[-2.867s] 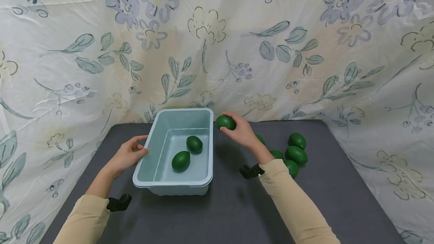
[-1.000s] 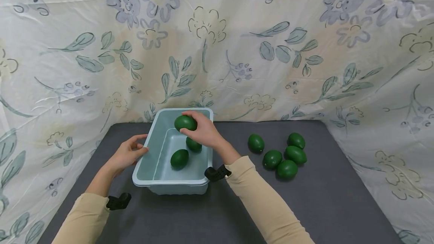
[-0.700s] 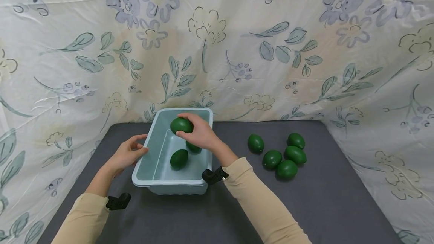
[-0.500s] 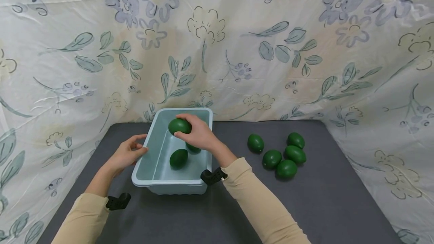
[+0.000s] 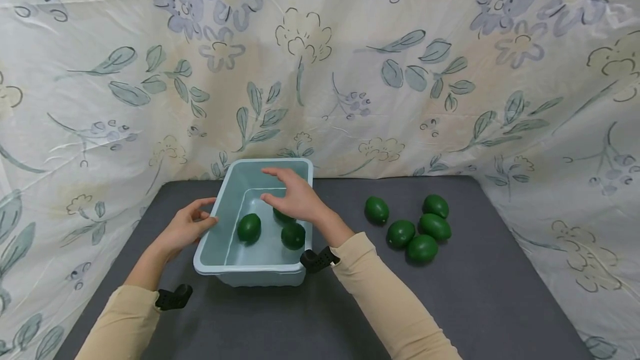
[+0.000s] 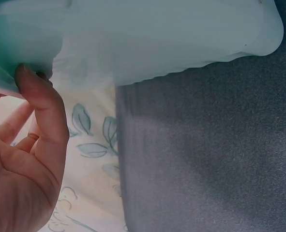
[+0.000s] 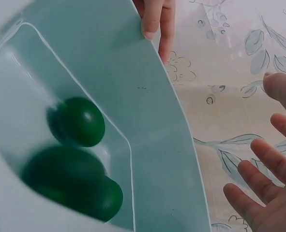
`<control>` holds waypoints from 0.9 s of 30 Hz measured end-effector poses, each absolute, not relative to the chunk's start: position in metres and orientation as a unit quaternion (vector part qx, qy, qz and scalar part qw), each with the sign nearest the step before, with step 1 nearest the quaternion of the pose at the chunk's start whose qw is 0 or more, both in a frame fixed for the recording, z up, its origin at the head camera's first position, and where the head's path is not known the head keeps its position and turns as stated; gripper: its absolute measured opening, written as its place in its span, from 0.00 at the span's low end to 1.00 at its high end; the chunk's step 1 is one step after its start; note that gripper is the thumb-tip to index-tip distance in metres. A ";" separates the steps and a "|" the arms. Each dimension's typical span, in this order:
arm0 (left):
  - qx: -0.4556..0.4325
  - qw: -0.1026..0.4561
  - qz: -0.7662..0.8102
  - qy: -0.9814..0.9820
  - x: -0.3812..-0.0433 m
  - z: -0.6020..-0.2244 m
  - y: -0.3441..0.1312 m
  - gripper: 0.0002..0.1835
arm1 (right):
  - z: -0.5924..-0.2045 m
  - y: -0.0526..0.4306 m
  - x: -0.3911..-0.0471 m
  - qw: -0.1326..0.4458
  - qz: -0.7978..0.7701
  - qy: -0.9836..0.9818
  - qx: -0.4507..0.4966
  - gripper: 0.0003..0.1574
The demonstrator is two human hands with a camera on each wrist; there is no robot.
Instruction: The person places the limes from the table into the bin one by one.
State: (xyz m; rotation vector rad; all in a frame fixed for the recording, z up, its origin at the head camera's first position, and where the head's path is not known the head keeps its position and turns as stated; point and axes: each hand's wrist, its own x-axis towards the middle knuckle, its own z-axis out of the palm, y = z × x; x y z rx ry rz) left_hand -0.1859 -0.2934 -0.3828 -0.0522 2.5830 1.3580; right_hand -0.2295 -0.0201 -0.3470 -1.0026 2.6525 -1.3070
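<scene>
A pale blue-green plastic bin (image 5: 260, 269) stands on the dark table. Three glossy dark green, lime-shaped fruits lie inside it: one on the left (image 5: 249, 228), one on the right (image 5: 293, 236) and one partly hidden (image 5: 283, 216) by my right hand. My left hand (image 5: 187, 226) holds the bin's left rim, its thumb at the edge in the left wrist view. Above the bin's far half, my right hand (image 5: 295, 196) has thumb and fingers spread with nothing between them. The right wrist view shows this hand (image 7: 268, 179) with its fingers apart.
Several more green fruits lie in a loose group right of the bin, among them a separate one (image 5: 376, 210) on the group's left. A floral cloth (image 5: 320, 71) hangs behind the table (image 5: 480, 293). Black wrist cameras sit on both sleeves.
My right hand carried a green fruit from the right to over the bin and let it go. The fruits in the bin have shifted. My left hand stays at the rim.
</scene>
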 end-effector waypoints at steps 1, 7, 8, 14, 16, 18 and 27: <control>-0.018 0.111 0.462 0.879 -0.186 -0.383 -0.293 0.33 | -0.347 -0.019 -0.230 0.008 -0.418 0.849 -0.323 0.35; -0.017 0.107 0.464 0.879 -0.186 -0.384 -0.293 0.33 | -0.348 -0.014 -0.229 0.011 -0.421 0.846 -0.327 0.34; -0.017 0.106 0.464 0.879 -0.186 -0.384 -0.293 0.33 | -0.348 -0.013 -0.228 0.011 -0.422 0.845 -0.327 0.34; -0.015 0.108 0.462 0.880 -0.185 -0.383 -0.293 0.33 | -0.346 -0.007 -0.225 0.005 -0.424 0.843 -0.330 0.33; -0.015 0.110 0.461 0.880 -0.185 -0.382 -0.293 0.33 | -0.346 -0.005 -0.224 0.002 -0.427 0.841 -0.331 0.34; -0.014 0.110 0.461 0.881 -0.185 -0.383 -0.293 0.33 | -0.346 -0.003 -0.223 -0.003 -0.431 0.838 -0.334 0.34; -0.009 0.107 0.459 0.882 -0.184 -0.383 -0.294 0.34 | -0.345 0.007 -0.218 -0.034 -0.431 0.836 -0.337 0.34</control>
